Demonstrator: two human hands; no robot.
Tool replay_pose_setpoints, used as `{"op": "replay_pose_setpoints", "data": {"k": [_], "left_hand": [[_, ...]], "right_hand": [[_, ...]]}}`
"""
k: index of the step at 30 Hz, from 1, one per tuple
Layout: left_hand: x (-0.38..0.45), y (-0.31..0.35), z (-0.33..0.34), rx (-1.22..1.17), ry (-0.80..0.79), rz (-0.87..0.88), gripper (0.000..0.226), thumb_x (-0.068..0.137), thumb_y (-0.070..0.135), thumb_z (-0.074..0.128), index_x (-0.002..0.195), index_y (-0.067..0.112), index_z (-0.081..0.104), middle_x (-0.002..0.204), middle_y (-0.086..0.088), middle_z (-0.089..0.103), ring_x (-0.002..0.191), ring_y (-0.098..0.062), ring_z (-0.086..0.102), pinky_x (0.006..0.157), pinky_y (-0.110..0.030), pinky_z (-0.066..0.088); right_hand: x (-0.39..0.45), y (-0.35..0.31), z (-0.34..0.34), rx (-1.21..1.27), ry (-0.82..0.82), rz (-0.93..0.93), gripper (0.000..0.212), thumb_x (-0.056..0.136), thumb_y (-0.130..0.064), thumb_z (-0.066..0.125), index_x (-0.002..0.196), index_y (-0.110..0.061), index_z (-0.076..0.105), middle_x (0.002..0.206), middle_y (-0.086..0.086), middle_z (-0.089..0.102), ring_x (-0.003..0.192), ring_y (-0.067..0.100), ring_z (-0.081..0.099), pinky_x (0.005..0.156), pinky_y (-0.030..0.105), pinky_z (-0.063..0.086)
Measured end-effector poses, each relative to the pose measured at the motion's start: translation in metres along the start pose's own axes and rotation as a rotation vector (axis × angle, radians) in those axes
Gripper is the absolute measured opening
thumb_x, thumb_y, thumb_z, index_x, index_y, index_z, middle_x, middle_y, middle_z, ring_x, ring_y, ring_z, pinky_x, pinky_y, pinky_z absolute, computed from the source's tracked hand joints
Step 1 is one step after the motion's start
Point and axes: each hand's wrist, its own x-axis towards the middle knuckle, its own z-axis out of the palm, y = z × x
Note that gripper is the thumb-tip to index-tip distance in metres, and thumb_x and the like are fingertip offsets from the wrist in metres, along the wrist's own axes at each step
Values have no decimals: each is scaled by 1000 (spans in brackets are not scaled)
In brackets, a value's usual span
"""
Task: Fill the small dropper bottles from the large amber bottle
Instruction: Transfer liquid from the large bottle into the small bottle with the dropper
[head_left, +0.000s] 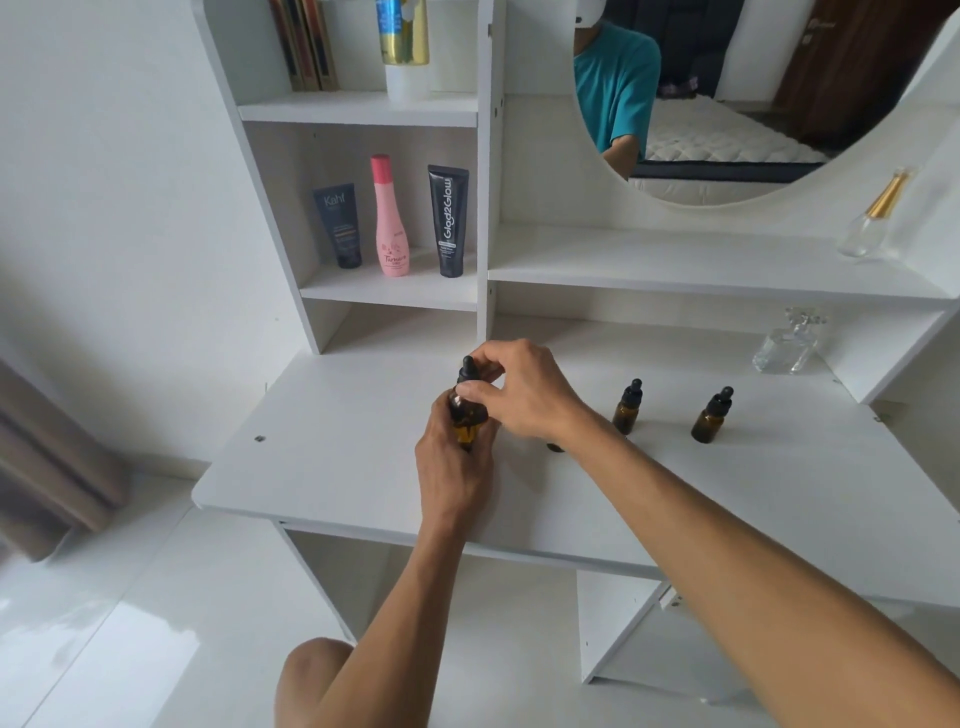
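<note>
Gripping the upright large amber bottle (466, 415) near the bench's middle, the left hand (452, 467) steadies it while the right hand's (524, 389) fingers (475, 388) pinch its dropper cap (467, 368) from above.

Three amber dropper bottles show — one in the hands (466, 410), two standing on the desk (626, 408) (710, 415) — plus two clear glass bottles (872, 218) (789, 343), two dark tubes (340, 226) (449, 221), one pink bottle (390, 218).

The left hand (457, 457) holds an amber bottle (467, 415) near the middle of the white worktop (337, 441). The right hand (524, 389) pinches its black dropper cap (467, 370). Two small dropper bottles (627, 406) (712, 414) stand toward the right edge.
</note>
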Motion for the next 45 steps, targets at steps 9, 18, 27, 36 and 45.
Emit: {"op": "replay_pose_setpoints", "data": {"k": [9, 18, 27, 36, 45], "left_hand": [[-1, 1, -2, -26, -15, -17, 29, 91, 28, 71, 112, 35, 52, 95, 17, 66, 85, 6, 62, 73, -11, 46], [0, 2, -2, -6, -17, -9, 28, 90, 32, 72, 112, 33, 54, 92, 20, 64, 81, 10, 60, 71, -5, 43], [-1, -1, -1, -22, -10, -16, 30, 90, 32, 72, 115, 28, 57, 94, 20, 65, 85, 8, 62, 75, -17, 49], [-1, -1, -1, -27, -5, 5, 31, 90, 31, 71, 118, 24, 58, 96, 16, 67, 86, 1, 65, 80, -28, 56], [-2, 0, -3, -30, -24, 1, 33, 91, 27, 71, 120, 23, 57, 96, 14, 68, 83, 7, 63, 74, -11, 49]], "right_hand": [[12, -12, -9, -78, -31, -42, 22, 79, -24, 81, 98, -17, 73, 87, 1, 72, 83, 18, 68, 80, 28, 55], [13, -18, -16, -107, -36, -60, 25, 78, -24, 81, 99, -14, 72, 84, -2, 69, 78, 13, 65, 73, 23, 51], [13, -21, -18, -81, -46, -32, 27, 76, -21, 83, 99, -15, 72, 85, -3, 70, 79, 13, 66, 74, 24, 55], [8, -16, -14, -53, -32, -29, 28, 77, -23, 82, 101, -16, 71, 87, -3, 70, 82, 13, 66, 75, 25, 54], [6, -7, -8, -11, 1, -10, 23, 77, -28, 83, 93, -17, 72, 86, -3, 72, 81, 13, 68, 80, 30, 57]]}}
